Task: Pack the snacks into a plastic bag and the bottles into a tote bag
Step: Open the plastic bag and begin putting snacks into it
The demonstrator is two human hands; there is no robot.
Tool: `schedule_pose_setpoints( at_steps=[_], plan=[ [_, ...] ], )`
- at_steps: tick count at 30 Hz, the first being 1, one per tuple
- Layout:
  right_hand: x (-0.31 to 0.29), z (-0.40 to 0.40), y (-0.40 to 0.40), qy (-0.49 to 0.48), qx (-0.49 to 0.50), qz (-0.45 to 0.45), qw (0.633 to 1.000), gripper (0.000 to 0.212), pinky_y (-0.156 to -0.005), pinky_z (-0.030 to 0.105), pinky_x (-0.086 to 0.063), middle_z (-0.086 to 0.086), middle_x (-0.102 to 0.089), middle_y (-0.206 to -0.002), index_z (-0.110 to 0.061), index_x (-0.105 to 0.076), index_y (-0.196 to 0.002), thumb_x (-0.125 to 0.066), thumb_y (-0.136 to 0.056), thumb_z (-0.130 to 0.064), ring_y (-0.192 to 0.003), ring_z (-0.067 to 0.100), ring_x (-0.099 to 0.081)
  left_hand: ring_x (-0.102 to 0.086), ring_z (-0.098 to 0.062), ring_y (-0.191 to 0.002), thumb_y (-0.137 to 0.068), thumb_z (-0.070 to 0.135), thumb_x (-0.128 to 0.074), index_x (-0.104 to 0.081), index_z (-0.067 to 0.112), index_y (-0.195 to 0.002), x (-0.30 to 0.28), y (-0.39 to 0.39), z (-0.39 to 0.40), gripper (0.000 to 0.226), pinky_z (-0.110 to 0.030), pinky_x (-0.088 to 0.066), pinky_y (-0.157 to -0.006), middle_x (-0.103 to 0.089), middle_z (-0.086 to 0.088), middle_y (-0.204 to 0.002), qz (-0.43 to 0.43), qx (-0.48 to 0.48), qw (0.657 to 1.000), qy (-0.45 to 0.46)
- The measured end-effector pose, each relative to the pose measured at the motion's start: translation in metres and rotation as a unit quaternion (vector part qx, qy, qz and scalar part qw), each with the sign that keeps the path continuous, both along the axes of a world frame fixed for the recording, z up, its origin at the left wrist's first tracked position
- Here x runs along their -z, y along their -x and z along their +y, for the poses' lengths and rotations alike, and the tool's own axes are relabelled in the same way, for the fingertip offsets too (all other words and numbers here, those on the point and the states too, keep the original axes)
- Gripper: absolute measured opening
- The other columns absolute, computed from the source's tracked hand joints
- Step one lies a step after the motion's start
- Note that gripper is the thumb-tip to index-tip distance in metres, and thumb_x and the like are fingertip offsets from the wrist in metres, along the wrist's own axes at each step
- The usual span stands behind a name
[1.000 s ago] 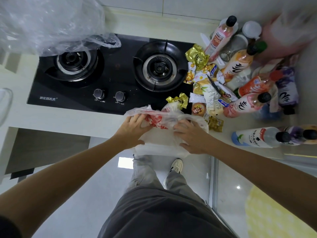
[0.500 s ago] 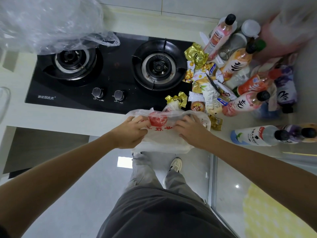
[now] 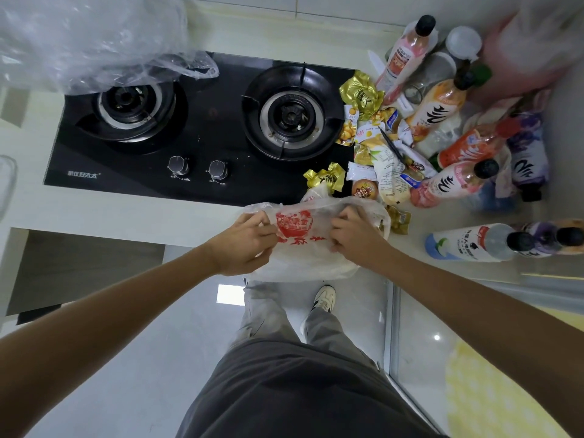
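On pale counter point(image 3: 132, 213) by black hob point(image 3: 205, 128) — both hands' fingers point(image 3: 252, 222) pinch plastic bag point(image 3: 303, 257); snacks point(image 3: 373, 143) beyond

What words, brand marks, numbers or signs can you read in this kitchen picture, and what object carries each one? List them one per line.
White brand lettering on the black hob: Chinese characters, too small to read surely.
Red print on the plastic bag, held by the left hand and right hand: creased, unreadable.
Labels on the bottles: stylised black brush marks, not legible.
Gold snack packets: characters blurred.
Knob markings: too small.
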State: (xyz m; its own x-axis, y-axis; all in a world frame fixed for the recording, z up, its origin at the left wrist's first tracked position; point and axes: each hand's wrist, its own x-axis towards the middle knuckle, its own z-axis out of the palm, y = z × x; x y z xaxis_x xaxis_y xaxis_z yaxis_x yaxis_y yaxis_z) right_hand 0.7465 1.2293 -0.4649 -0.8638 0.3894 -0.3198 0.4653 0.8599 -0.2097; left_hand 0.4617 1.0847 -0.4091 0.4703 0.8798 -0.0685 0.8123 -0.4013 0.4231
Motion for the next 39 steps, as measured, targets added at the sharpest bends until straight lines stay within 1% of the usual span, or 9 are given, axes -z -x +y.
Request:
schedule_pose_setpoints(
  at_steps=[3, 5, 8, 12, 16, 19, 24, 32, 39],
  plan=[
    [-0.002, -0.005, -0.001, -0.033, -0.002, -0.02, 0.999, 0.019, -0.096, 0.048, -0.044, -0.009, -0.059, -0.104, -0.025, -0.072, -0.096, -0.077, -0.085, -0.039, -0.106, 0.03, -0.048, -0.045, -0.023, -0.107, -0.1, 0.028, -0.044, -0.061, 0.015, -0.103, 0.007, 0.004, -0.003, 0.022, -0.041, -0.042, -0.095, -0.056, 0.001, -0.109, 0.054, -0.02, 0.998, 0.009],
    [-0.007, -0.009, 0.001, -0.041, 0.022, -0.038, 0.998, 0.046, -0.099, 0.051, -0.045, -0.005, -0.059, -0.121, -0.025, -0.066, -0.117, -0.081, -0.079, -0.045, -0.115, 0.032, -0.049, -0.046, -0.026, -0.115, -0.097, 0.029, -0.045, -0.064, 0.013, -0.103, 0.01, 0.005, -0.003, 0.026, -0.044, -0.042, -0.098, -0.056, -0.003, -0.119, 0.083, -0.035, 0.996, 0.013],
    [-0.015, -0.011, 0.004, -0.034, 0.04, -0.055, 0.997, 0.077, -0.102, 0.057, -0.044, -0.001, -0.051, -0.138, -0.025, -0.056, -0.138, -0.086, -0.072, -0.048, -0.127, 0.032, -0.043, -0.045, -0.028, -0.126, -0.087, 0.028, -0.053, -0.071, 0.014, -0.085, 0.012, 0.0, -0.001, 0.023, -0.051, -0.041, -0.102, -0.056, -0.006, -0.127, 0.103, -0.058, 0.992, 0.042],
    [-0.023, -0.01, 0.006, -0.021, 0.027, -0.084, 0.996, 0.094, -0.103, 0.06, -0.042, -0.001, -0.043, -0.146, -0.028, -0.046, -0.147, -0.088, -0.067, -0.053, -0.135, 0.031, -0.038, -0.043, -0.027, -0.129, -0.09, 0.034, -0.058, -0.077, 0.017, -0.074, 0.017, -0.005, 0.003, 0.03, -0.055, -0.04, -0.103, -0.058, -0.003, -0.129, 0.12, -0.078, 0.988, 0.053],
    [-0.022, -0.013, 0.006, -0.039, 0.015, -0.12, 0.992, 0.112, -0.105, 0.061, -0.04, 0.003, -0.036, -0.152, -0.028, -0.035, -0.153, -0.089, -0.06, -0.059, -0.139, 0.033, -0.031, -0.037, -0.027, -0.136, -0.101, 0.052, -0.05, -0.081, 0.018, -0.099, 0.015, -0.017, 0.016, 0.046, -0.054, -0.034, -0.11, -0.057, -0.003, -0.136, 0.192, -0.093, 0.973, 0.088],
    [-0.021, -0.018, 0.005, -0.042, 0.006, -0.11, 0.993, 0.1, -0.103, 0.064, -0.04, 0.006, -0.036, -0.153, -0.034, -0.039, -0.15, -0.083, -0.065, -0.064, -0.138, 0.035, -0.03, -0.033, -0.028, -0.138, -0.097, 0.055, -0.055, -0.074, 0.017, -0.115, 0.018, -0.024, 0.024, 0.046, -0.051, -0.033, -0.111, -0.051, -0.005, -0.138, 0.283, -0.09, 0.949, 0.104],
    [-0.021, -0.019, 0.011, -0.053, 0.038, -0.016, 0.998, 0.049, -0.097, 0.06, -0.045, 0.004, -0.049, -0.138, -0.033, -0.057, -0.133, -0.066, -0.089, -0.05, -0.131, 0.034, -0.04, -0.045, -0.026, -0.118, -0.071, 0.055, -0.083, -0.06, 0.024, -0.122, 0.034, -0.021, 0.019, 0.064, -0.05, -0.047, -0.093, -0.052, -0.004, -0.125, 0.286, -0.127, 0.947, 0.07],
    [-0.028, -0.025, 0.034, -0.11, 0.067, -0.058, 0.99, 0.097, -0.085, 0.044, -0.043, 0.006, -0.046, -0.124, -0.022, -0.045, -0.143, -0.089, -0.062, -0.056, -0.112, 0.028, -0.044, -0.037, -0.026, -0.13, -0.066, 0.066, -0.081, -0.038, 0.027, -0.147, 0.032, -0.017, 0.014, 0.099, -0.048, -0.045, -0.098, -0.039, -0.007, -0.142, 0.312, -0.155, 0.936, 0.052],
    [-0.035, -0.017, 0.036, -0.088, 0.018, -0.072, 0.993, 0.089, -0.091, 0.051, -0.046, 0.008, -0.043, -0.134, -0.035, -0.052, -0.135, -0.087, -0.059, -0.065, -0.126, 0.032, -0.042, -0.029, -0.032, -0.141, -0.069, 0.065, -0.08, -0.061, 0.041, -0.132, 0.022, -0.005, 0.01, 0.07, -0.052, -0.036, -0.11, -0.031, -0.013, -0.151, 0.292, -0.119, 0.947, 0.069]
  ],
)
